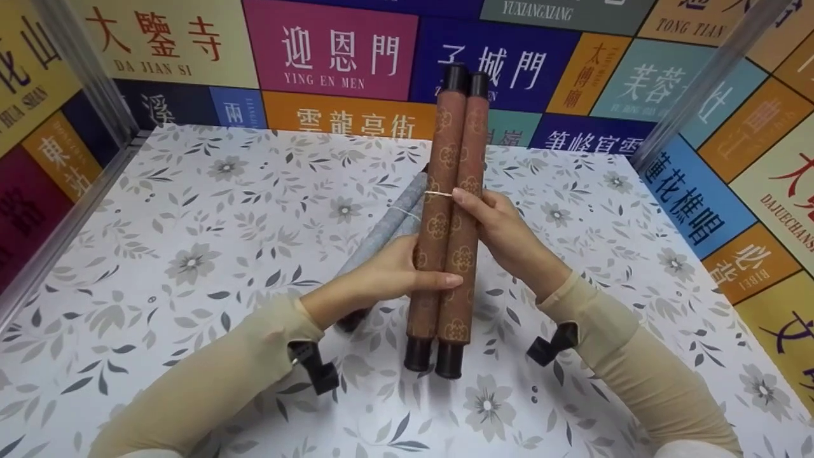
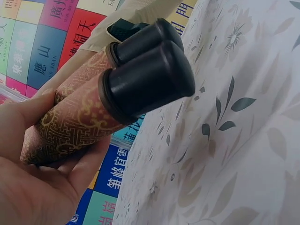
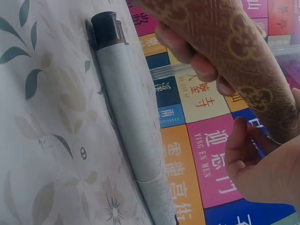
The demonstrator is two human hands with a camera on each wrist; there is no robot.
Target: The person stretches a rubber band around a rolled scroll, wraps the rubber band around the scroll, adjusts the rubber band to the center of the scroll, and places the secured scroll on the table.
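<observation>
A brown scroll [image 1: 447,137] with gold patterning stands upright above the table as two rolls side by side, with dark end knobs [image 2: 150,75]. Around its middle runs a thin pale band [image 1: 437,193]. My left hand [image 1: 391,270] grips the lower half, its thumb lying across the front of both rolls. Higher up, my right hand [image 1: 505,222] holds the right roll, with the thumb tip at the band and the other fingers behind. Behind the left hand a grey-blue scroll [image 3: 126,103], also banded, lies on the table; the brown scroll partly hides it in the head view.
A white cloth [image 1: 191,261] printed with grey flowers and leaves covers the table. Colourful panels with large characters [image 1: 334,54] rise at the back and sides, with clear strips [image 1: 95,70] at the corners. Black wrist cameras [image 1: 315,369] sit on both sleeves.
</observation>
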